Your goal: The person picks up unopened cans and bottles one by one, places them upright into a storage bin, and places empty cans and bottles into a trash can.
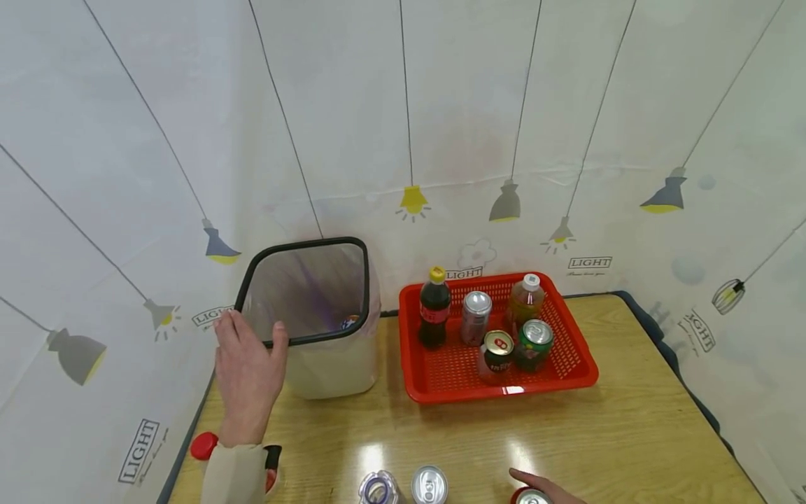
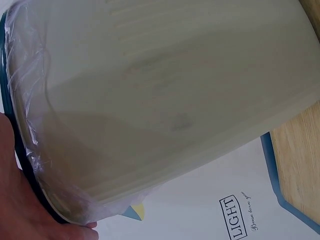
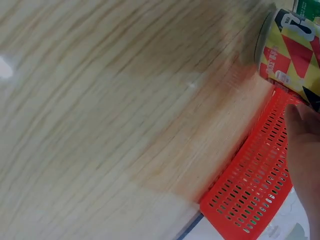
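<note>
My left hand [image 1: 247, 381] rests at the near left corner of a trash bin [image 1: 334, 364], lined with a clear bag. Its fingers look fairly straight along the black rim [image 1: 327, 339], and the thumb points up. The left wrist view shows that hand [image 2: 25, 205] right against the rim. At the bottom of the head view, my right hand [image 1: 548, 484] grips a soda can [image 1: 531, 498], one finger lying along its far side. This can [image 3: 295, 52] is red and yellow in the right wrist view. The right thumb is hidden.
A red basket [image 1: 441, 388] behind holds a cola bottle [image 1: 434, 315], a white-capped bottle [image 1: 526, 301] and several cans. Near the front are a silver can [image 1: 430, 484] and an uncapped clear bottle [image 1: 378, 488]. A red round object [image 1: 203, 446] lies beside the left sleeve.
</note>
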Demonstrator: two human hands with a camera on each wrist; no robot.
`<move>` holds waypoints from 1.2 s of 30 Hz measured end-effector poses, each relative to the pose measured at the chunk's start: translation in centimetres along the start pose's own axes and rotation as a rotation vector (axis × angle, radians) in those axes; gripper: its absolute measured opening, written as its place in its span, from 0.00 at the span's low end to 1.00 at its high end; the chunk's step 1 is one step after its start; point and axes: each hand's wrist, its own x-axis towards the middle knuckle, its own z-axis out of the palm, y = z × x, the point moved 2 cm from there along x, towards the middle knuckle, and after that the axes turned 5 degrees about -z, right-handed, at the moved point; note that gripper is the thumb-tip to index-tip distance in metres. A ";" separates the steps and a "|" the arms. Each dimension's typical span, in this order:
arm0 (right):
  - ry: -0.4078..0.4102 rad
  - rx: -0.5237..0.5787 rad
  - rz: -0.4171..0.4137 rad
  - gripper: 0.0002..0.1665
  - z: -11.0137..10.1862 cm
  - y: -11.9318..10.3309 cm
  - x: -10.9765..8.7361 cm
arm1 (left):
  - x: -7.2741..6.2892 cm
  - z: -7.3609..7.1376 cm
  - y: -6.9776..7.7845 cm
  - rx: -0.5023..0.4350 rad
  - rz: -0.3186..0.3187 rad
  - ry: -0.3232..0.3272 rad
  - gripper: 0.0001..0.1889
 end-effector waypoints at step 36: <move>0.401 -0.507 0.018 0.41 -2.8 -18.4 6.9 | 0.2 0.0 0.0 0.000 -0.001 0.000 0.45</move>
